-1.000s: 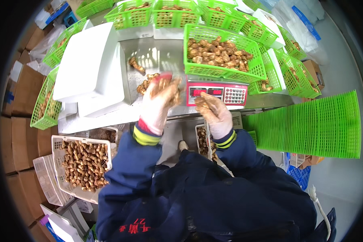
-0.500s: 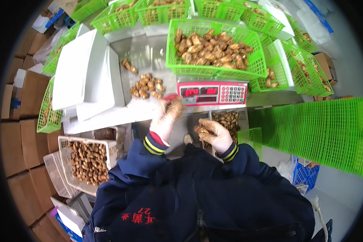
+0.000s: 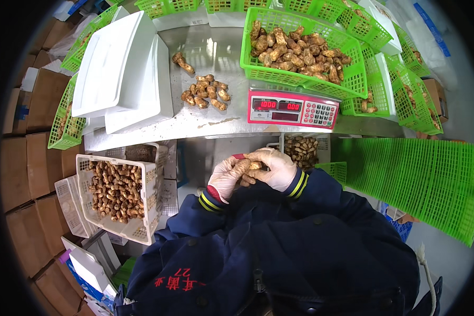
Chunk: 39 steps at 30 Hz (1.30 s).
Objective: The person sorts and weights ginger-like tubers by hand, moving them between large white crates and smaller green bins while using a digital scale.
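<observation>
In front of my chest, my two white-gloved hands meet over a brown, thick-stemmed mushroom (image 3: 255,165). My right hand (image 3: 277,167) curls its fingers around it. My left hand (image 3: 229,175), with red at a fingertip and at the wrist, closes on it from the other side; fingers hide most of the mushroom. Beyond them, a red and white digital scale (image 3: 293,111) stands on the steel table, with a green basket (image 3: 305,84) of mushrooms above it. Left of the scale lie a small cluster of mushrooms (image 3: 206,90) and a separate larger mushroom (image 3: 183,63).
White foam boxes (image 3: 108,68) stand at the table's left. Below, a white crate (image 3: 148,210) of mushrooms sits left; another crate (image 3: 325,147) is under the table edge. Green baskets (image 3: 371,29) ring the back. Stacked green baskets (image 3: 413,179) extend right, cardboard boxes (image 3: 29,174) left.
My left hand has drawn back from the table edge by the scale to meet my right hand at the mushroom. The scale's display reads differently. The whole view has shifted slightly.
</observation>
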{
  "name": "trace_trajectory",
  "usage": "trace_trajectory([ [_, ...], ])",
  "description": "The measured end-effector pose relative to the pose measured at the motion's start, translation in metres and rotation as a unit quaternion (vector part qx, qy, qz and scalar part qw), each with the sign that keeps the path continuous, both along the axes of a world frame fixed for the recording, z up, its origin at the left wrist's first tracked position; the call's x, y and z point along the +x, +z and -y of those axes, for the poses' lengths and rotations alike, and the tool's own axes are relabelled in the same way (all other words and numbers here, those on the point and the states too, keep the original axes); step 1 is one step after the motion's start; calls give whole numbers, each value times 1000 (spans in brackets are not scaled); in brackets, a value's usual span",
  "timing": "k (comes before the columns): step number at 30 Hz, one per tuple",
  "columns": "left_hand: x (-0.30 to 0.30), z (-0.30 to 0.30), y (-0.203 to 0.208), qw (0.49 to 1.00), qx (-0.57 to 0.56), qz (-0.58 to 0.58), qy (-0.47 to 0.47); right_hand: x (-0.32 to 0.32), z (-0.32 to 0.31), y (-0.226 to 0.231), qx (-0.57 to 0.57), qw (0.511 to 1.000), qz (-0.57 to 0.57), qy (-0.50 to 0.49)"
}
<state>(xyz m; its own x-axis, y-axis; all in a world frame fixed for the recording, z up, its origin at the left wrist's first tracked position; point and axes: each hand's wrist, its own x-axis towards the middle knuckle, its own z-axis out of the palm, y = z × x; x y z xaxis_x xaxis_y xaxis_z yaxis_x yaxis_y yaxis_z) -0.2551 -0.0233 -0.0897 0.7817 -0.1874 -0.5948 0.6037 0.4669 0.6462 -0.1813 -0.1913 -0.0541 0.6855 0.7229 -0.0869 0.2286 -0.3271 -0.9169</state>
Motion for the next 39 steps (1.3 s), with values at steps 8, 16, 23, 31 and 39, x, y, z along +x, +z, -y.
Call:
trace_trajectory([
  [8,-13,-22,-4,997,-24,-5,76,-15,-15,-12,17,996,-80,-37],
  [16,-83,-173,-20,849,312,61,423,-14,-3,-26,-33,964,-257,-62],
  [23,-213,-299,-88,801,488,-53,343,-12,-54,-35,12,967,-254,-25],
  [31,-213,-332,-70,855,333,-8,397,63,-53,-49,249,791,-404,-387],
  [39,-168,-383,-18,839,354,118,396,195,-10,-31,276,664,-380,-582],
])
